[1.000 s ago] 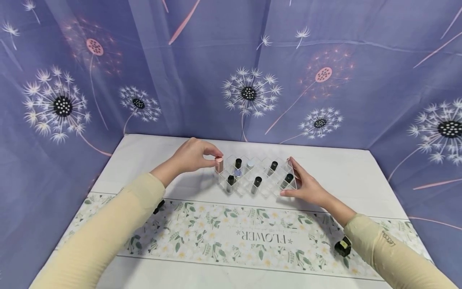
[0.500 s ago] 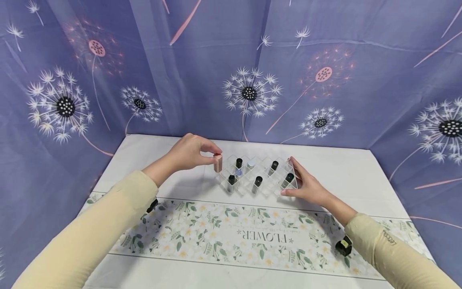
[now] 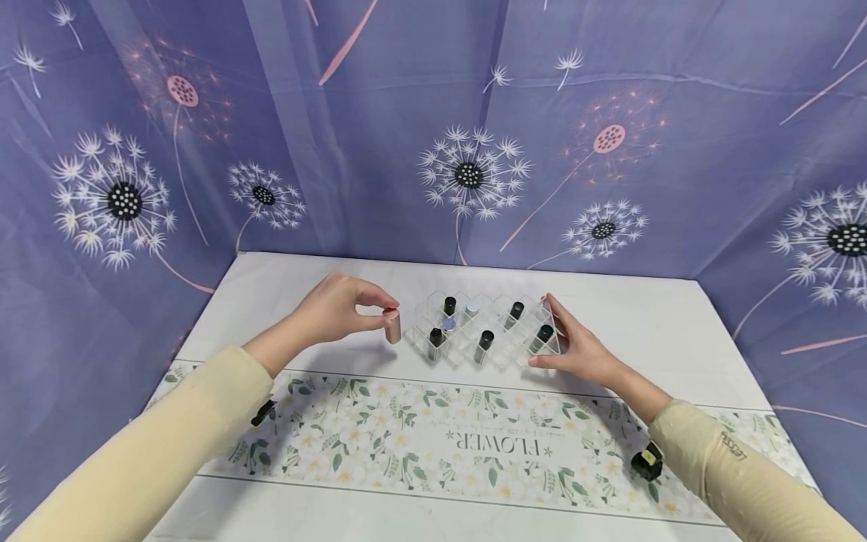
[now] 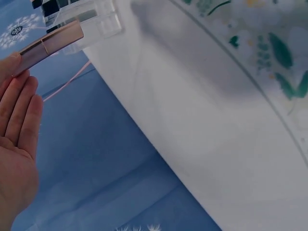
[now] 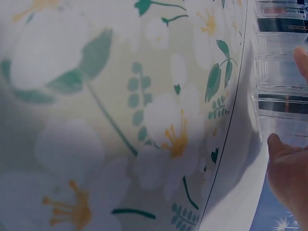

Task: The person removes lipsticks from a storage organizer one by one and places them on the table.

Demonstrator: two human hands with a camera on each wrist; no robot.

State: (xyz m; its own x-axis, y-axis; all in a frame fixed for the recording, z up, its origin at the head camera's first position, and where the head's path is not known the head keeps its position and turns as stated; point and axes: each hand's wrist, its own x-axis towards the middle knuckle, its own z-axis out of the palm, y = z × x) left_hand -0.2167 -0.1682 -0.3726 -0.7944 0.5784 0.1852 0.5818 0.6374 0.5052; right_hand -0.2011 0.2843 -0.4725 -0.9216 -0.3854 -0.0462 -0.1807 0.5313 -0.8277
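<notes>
My left hand [image 3: 335, 312] pinches a rose-gold lipstick tube [image 3: 393, 329] by its top, upright, just left of a clear lipstick organizer [image 3: 501, 357]. In the left wrist view the lipstick tube [image 4: 50, 44] shows a thin seam around its middle, and the other fingers lie beneath it. My right hand [image 3: 576, 350] holds the organizer's right end, thumb on the near side and fingers on the far side. Standing in the diamond-shaped slots are several black-capped tubes [image 3: 486, 340], a pale one [image 3: 472, 307] and a bluish one [image 3: 448, 324].
The white table [image 3: 325, 489] carries a floral printed band [image 3: 420, 436] with upside-down lettering. Black devices [image 3: 647, 462] are strapped at both wrists. Behind and beside the table hangs a purple dandelion-patterned curtain [image 3: 379, 150].
My left hand has lifted the lipstick tube from the organizer's left end and carried it left, then lower toward the table. My right hand keeps its hold on the organizer.
</notes>
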